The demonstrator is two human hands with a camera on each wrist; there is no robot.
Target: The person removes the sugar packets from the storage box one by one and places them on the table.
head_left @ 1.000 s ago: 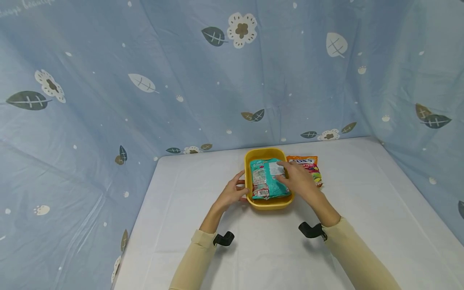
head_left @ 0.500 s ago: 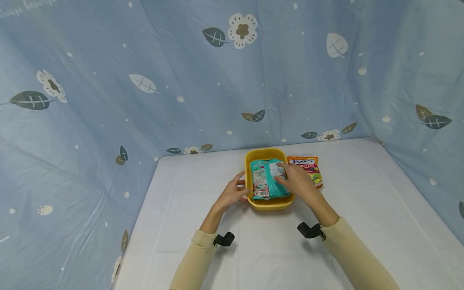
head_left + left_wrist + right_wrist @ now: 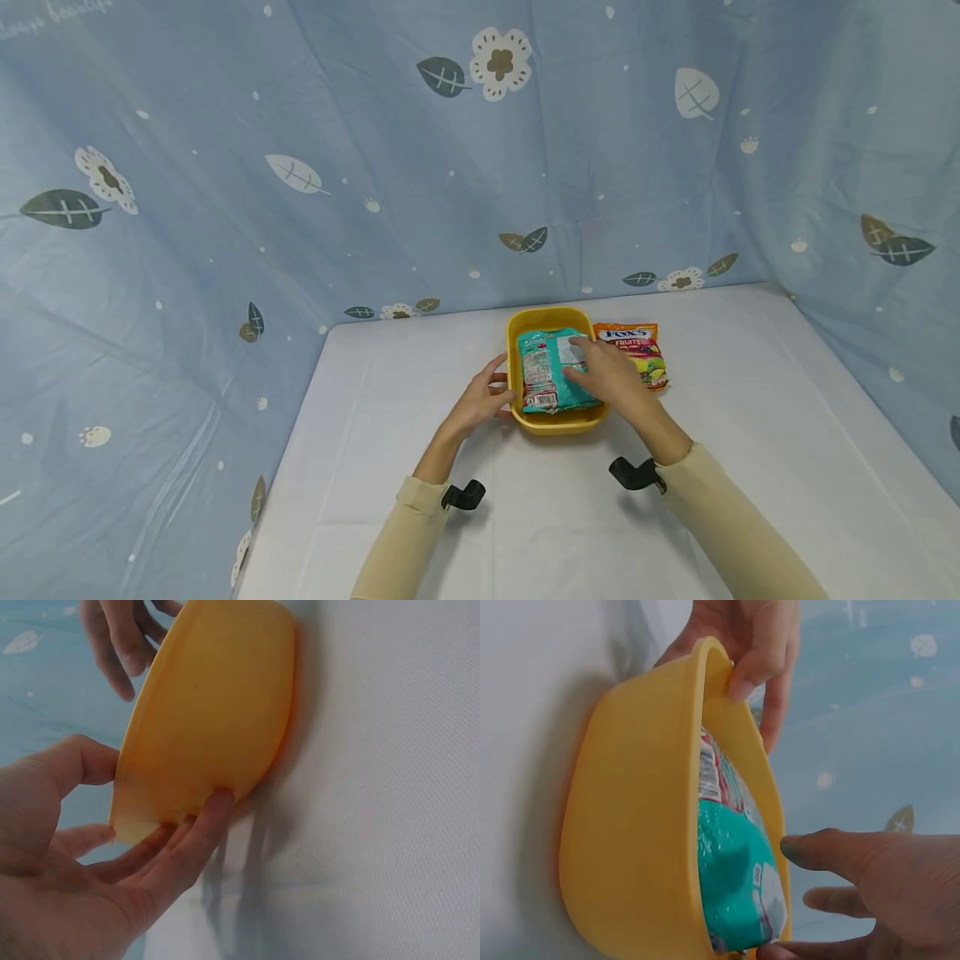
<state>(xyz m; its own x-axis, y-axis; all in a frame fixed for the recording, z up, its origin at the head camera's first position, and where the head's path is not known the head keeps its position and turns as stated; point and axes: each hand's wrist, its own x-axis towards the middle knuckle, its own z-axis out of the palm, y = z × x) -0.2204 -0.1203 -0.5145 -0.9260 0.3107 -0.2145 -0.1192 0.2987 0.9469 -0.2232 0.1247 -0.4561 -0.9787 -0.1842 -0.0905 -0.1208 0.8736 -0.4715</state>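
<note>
A yellow plastic tub (image 3: pixel 555 427) stands on the table with a teal snack bag (image 3: pixel 538 371) lying inside it, printed label and barcode upward. My left hand (image 3: pixel 474 402) grips the tub's left side; the right wrist view shows its thumb (image 3: pixel 751 673) hooked over the rim, and in the left wrist view its fingers (image 3: pixel 202 840) press the outer wall. Over the bag's right half hovers my right hand (image 3: pixel 611 373), fingers loosely spread. In the right wrist view its fingertips are right at the bag's surface (image 3: pixel 731 855), curled round nothing.
An orange and red Fox's fruit candy bag (image 3: pixel 649 360) lies just right of the tub, partly behind my right hand. A white cloth (image 3: pixel 555 533) covers the table. Behind it hangs a blue curtain (image 3: pixel 420 233) with leaves and flowers.
My right hand has shifted slightly left over the teal bag, uncovering more of the Fox's candy bag. The left hand, the tub and the teal bag have stayed in place.
</note>
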